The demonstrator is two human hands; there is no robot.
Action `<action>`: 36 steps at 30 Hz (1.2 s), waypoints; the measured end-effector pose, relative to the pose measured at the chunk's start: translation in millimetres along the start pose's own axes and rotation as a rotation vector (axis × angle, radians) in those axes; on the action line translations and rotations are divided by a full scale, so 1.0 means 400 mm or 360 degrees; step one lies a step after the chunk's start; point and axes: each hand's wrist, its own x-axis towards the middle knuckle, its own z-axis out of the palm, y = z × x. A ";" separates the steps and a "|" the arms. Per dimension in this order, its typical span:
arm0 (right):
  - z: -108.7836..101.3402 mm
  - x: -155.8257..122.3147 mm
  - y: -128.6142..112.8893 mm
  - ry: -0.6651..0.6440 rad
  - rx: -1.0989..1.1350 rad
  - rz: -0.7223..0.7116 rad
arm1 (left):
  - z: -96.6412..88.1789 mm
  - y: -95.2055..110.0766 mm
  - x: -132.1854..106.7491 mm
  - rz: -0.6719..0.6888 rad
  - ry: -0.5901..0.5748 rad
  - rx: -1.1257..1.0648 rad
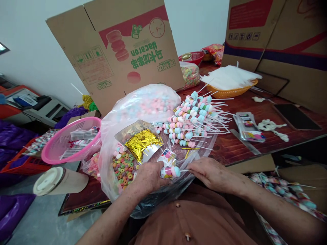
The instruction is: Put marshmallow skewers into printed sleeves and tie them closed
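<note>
My left hand [150,174] is closed on a small printed plastic bag [166,173]. A marshmallow skewer [175,171] sits partly inside that bag, its blue and pink end showing at the opening. On the right, the fingers of my right hand [207,172] pinch the skewer's white stick. Just above lie more printed bags [167,157]. Gold twist ties [140,140] fill an open box beyond my left hand, with ring candies [125,166] beside it. A pile of finished-looking marshmallow skewers [191,115] lies up and to the right, sticks pointing right.
A pink basket [46,153] and a lidded cup [74,180] are at the left. Cardboard boxes [114,20] stand behind. To the right are an orange basket [227,92] of white sticks, a stack of packaging bags [246,124], white gloves [272,126] and a phone [296,116].
</note>
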 end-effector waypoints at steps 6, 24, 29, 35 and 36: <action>-0.004 0.014 -0.003 0.0186 -0.0109 -0.0237 | 0.003 0.012 -0.017 0.0190 -0.0205 -0.0574; 0.009 -0.018 -0.027 0.0211 -0.0211 -0.0220 | 0.043 0.019 -0.001 0.0307 0.0612 0.0286; 0.021 0.007 -0.041 0.0133 -0.0278 -0.0205 | 0.068 0.071 0.024 0.0417 0.0314 0.0084; 0.036 0.038 -0.024 0.0007 -0.0160 -0.0178 | 0.044 0.068 0.018 0.0392 0.0044 -0.0703; 0.030 0.036 -0.019 0.0026 -0.0100 -0.0180 | 0.030 0.049 0.009 0.0420 0.0002 -0.0819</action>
